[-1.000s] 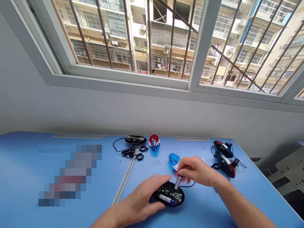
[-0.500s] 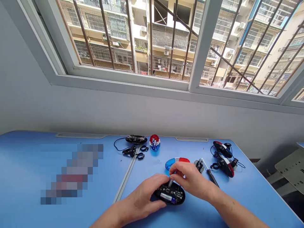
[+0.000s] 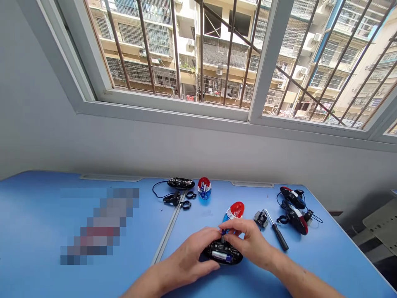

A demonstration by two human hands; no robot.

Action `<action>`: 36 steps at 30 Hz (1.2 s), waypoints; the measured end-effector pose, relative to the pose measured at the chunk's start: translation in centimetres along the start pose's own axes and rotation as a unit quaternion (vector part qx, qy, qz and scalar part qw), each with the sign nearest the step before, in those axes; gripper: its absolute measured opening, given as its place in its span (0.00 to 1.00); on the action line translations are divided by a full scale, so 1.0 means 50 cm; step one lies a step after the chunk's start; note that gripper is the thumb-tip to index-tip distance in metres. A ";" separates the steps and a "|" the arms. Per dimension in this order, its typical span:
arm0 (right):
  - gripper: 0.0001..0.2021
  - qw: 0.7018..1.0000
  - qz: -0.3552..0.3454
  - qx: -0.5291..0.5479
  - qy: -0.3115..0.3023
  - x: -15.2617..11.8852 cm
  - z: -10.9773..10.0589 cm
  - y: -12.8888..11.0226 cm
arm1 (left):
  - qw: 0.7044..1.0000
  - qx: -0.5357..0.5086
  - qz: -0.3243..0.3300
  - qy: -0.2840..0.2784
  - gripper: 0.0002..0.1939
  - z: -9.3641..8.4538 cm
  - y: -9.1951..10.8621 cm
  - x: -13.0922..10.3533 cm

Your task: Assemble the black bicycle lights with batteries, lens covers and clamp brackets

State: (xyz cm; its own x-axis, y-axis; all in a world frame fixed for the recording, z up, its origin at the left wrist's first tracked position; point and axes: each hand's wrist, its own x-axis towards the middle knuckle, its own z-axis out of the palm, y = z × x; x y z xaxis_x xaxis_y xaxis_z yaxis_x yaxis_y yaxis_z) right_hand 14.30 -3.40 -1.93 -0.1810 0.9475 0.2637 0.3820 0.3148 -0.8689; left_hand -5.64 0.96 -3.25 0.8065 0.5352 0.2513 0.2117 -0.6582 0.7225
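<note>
A black oval battery housing (image 3: 231, 251) lies on the blue table in front of me, its inside with white markings facing up. One silver-and-blue battery (image 3: 221, 256) rests lengthwise in its near slot. My left hand (image 3: 194, 252) grips the housing's left end, thumb on the near side and fingers at the far side. Over the far edge, my right hand (image 3: 248, 240) pinches a second battery, whose blue part (image 3: 223, 232) shows between the fingers. Just beyond them lies a glossy red, white and blue oval cover (image 3: 235, 210), partly hidden by the right hand.
A screwdriver (image 3: 279, 236) lies to the right beside a small dark clamp-like part (image 3: 261, 218). Assembled red, black and blue units (image 3: 294, 215) sit farther right. At the back are another black housing (image 3: 181, 183), black ring clamps (image 3: 186, 205) and a red-blue cover holding batteries (image 3: 204, 188).
The red, white and blue cover has turned, with its red end now pointing away. My right fingers have shifted slightly on the pinched battery. The view has moved slightly.
</note>
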 end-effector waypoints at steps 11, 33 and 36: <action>0.06 0.995 0.020 0.031 0.098 0.007 -0.020 -0.011 | 0.999 -0.001 -0.038 0.000 0.28 -0.005 0.006 -0.005; 0.10 0.958 -0.223 -0.179 0.029 -0.003 -0.004 0.016 | 0.997 -0.066 -0.046 -0.010 0.35 -0.002 0.000 -0.001; 0.11 0.946 -0.231 -0.227 0.021 -0.005 -0.005 0.018 | 0.997 -0.065 -0.046 -0.007 0.34 0.000 -0.005 -0.002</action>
State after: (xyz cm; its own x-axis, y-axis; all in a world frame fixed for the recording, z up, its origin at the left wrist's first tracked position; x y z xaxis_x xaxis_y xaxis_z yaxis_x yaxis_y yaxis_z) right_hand 14.94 -3.35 -2.66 -0.3911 0.7017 0.5955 0.6226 0.6782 -0.3903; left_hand -5.77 1.06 -3.46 0.7946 0.5825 0.1714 0.2129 -0.5317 0.8197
